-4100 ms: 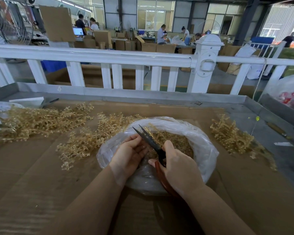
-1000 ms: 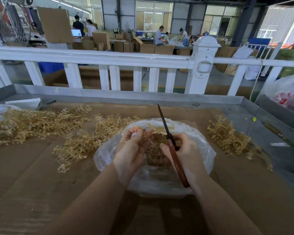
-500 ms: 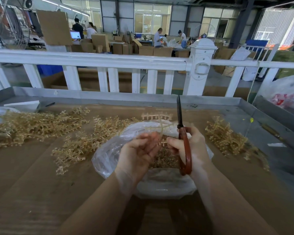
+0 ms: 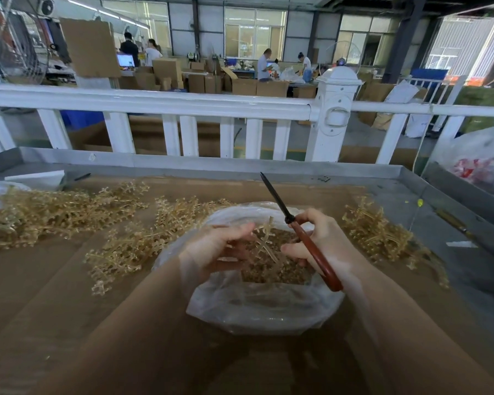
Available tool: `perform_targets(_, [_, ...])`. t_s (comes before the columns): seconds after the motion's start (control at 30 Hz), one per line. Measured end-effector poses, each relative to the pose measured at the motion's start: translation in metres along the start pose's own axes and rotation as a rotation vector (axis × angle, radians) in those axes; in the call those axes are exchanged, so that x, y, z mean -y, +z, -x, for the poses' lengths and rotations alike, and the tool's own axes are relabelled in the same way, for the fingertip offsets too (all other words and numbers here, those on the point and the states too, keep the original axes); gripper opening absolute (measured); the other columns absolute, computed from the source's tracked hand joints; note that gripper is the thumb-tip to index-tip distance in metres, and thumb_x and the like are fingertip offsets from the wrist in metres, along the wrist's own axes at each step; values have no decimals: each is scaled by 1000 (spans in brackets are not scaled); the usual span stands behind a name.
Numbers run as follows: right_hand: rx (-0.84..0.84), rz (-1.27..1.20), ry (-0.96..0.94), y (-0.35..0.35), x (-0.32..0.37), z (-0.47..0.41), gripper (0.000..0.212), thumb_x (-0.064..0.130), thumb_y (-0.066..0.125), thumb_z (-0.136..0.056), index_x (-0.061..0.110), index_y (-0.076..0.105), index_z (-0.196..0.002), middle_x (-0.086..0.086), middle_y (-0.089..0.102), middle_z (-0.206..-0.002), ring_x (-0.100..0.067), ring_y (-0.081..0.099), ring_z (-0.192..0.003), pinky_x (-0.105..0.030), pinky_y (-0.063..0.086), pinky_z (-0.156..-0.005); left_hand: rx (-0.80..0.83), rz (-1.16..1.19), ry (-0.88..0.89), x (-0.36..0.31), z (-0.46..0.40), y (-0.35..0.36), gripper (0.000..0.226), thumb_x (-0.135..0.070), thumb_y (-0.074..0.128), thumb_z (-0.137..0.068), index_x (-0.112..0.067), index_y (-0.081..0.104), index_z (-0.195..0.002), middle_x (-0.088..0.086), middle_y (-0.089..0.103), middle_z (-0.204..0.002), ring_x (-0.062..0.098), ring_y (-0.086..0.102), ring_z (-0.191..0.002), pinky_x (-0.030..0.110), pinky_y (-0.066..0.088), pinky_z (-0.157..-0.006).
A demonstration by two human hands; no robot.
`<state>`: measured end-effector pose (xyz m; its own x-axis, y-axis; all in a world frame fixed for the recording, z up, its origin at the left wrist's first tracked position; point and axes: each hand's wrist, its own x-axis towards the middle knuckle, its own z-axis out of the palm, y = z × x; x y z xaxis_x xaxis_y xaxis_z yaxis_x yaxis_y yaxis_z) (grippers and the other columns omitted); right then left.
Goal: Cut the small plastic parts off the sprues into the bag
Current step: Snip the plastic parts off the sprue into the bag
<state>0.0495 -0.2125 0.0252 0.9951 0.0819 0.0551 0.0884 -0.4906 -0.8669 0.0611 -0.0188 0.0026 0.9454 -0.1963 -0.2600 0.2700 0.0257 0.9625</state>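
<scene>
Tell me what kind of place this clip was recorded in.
Probably a factory or packing workshop: stacked brown cardboard boxes with workers behind the white railing, piles of tan plastic sprues on the cardboard-lined metal bench, and a clear plastic bag of cut parts.

White railing (image 4: 166, 102), cardboard boxes (image 4: 246, 86) beyond

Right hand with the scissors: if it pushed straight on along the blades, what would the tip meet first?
Probably nothing nearby. The scissors in the right hand point up and away over the bag; the white fence lies beyond, though depth is unclear.
</scene>
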Motion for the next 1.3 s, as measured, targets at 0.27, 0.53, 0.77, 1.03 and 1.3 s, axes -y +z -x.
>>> perform_targets(0.27, [-34,-50,15,3,1,2,37,13,78,-76,16,52,-102,-6,64,-79,-2,53,-37,-16,41,-38,-47,-688,134,-9,-3,-11,36,-55,54,-88,-26,75,-89,-7,69,-106,3,57,-94,24,40,-85])
perform_targets(0.53, [-78,-253,38,2,-4,2,36,19,77,-76,18,57,-106,-5,69,-74,-9,61,-53,-20,47,-48,29,-1067,145,-19,-5,-23,51,-60,45,-89,-18,70,-79,4,65,-116,17,54,-115,38,35,-106])
perform_targets(0.77, [-63,-378,20,0,-10,-2,30,16,77,-77,16,60,-101,1,66,-65,-14,60,-59,-21,47,-50,121,-552,100,-15,1,-26,52,-55,63,-70,-18,71,-106,-2,71,-107,15,61,-103,35,42,-99])
perform_targets(1.03, [-77,-435,41,7,-13,-4,29,16,78,-76,16,61,-100,0,65,-62,-16,59,-59,-25,48,-54,221,242,-115,6,-1,-4,40,-21,73,-63,-3,70,-98,4,68,-74,15,67,-65,26,56,-58])
perform_targets(1.3, [-115,-450,62,17,-8,1,36,18,77,-77,8,55,-104,-9,68,-74,-9,62,-52,-17,50,-49,43,200,-42,24,-11,20,17,1,74,-73,-12,72,-61,5,71,-67,16,68,-55,19,48,-43])
